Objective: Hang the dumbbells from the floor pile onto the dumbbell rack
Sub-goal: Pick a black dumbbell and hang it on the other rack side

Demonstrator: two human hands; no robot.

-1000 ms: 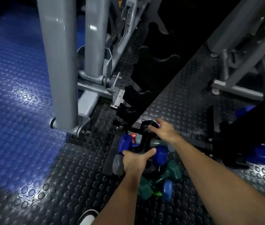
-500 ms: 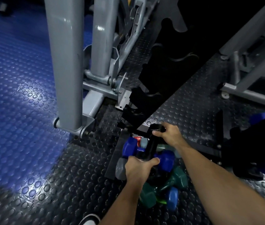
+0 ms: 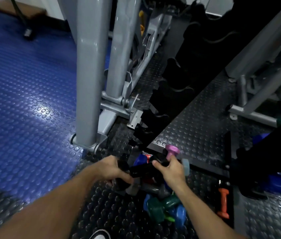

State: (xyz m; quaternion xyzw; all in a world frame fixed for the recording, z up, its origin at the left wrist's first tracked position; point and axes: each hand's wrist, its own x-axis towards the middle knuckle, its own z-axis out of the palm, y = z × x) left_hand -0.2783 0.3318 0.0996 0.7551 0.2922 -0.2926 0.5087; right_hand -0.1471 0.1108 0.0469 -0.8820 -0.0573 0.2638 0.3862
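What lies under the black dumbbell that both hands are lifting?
Under the black dumbbell, gripped by the left hand and right hand, lies the floor pile: a grey dumbbell, a green dumbbell and blue dumbbells. Hands and dumbbell cover whatever sits directly beneath.

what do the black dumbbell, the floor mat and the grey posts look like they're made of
Black dumbbell: probably rubber-coated, matte, no glare. Floor mat: studded rubber by the look, semi-gloss, raised dots catching light. Grey posts: likely painted steel, smooth with soft highlights.
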